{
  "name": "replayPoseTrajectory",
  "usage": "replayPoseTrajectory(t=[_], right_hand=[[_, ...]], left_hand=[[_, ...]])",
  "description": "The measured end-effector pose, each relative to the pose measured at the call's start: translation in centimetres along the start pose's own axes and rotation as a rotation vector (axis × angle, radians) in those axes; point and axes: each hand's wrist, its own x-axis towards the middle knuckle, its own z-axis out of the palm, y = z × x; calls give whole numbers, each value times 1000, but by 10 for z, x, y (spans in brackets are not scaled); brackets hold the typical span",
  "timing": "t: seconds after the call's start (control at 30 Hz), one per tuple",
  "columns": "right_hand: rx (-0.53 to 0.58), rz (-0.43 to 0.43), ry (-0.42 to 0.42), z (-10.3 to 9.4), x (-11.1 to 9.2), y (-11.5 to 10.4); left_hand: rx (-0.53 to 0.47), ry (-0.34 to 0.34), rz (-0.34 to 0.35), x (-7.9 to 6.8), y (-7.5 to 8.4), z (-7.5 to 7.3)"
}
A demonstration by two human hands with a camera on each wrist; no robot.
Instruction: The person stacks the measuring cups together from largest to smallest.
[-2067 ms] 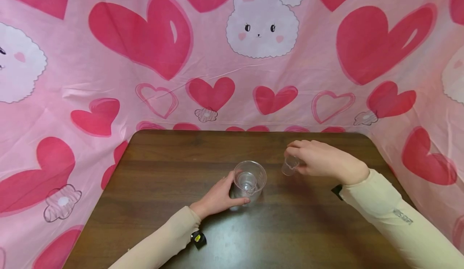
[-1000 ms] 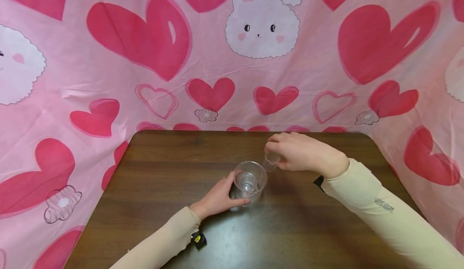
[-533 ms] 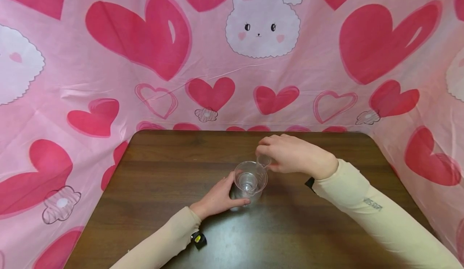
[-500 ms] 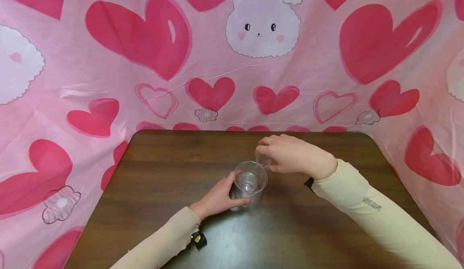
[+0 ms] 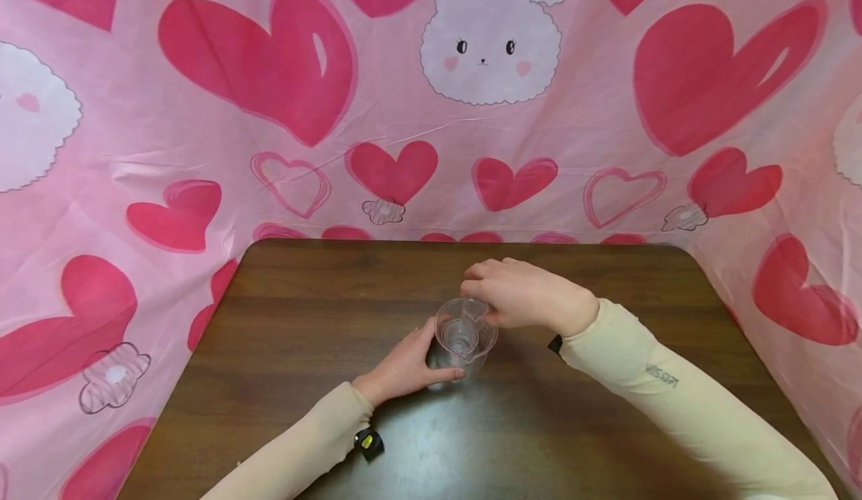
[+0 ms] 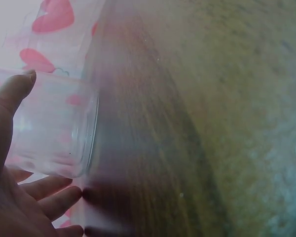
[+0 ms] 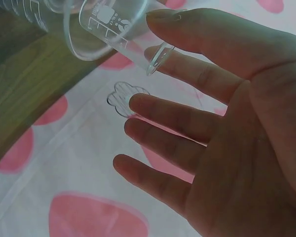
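A large clear beaker (image 5: 480,359) stands upright on the table, and my left hand (image 5: 404,366) grips its near left side. The left wrist view shows the thumb on one side of the beaker's wall (image 6: 47,121) and fingers on the other. Inside it sits a smaller clear beaker (image 5: 459,335). My right hand (image 5: 524,292) pinches another small beaker (image 7: 119,30) with white printed graduations between thumb and index finger. Its base end is inside the large beaker's mouth, while the other right fingers are spread out straight.
The dark brown wooden table (image 5: 323,313) has rounded far corners. A pink cloth (image 5: 404,103) with hearts and rabbits hangs behind it and along both sides. A black wrist strap with a yellow mark (image 5: 368,444) sits at the left sleeve.
My right hand has carried its small beaker leftward from the right of the large beaker to over its mouth, then down into it. The left hand and large beaker stayed in place.
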Motion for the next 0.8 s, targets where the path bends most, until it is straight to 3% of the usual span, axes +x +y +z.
replayPoseTrajectory(t=[0.3, 0.8], right_hand=[[2, 21, -54, 15, 9, -4], [-53, -10, -40, 39, 19, -9]], left_hand=[[-11, -7, 2, 0, 1, -1], [-11, -36, -9, 0, 4, -4]])
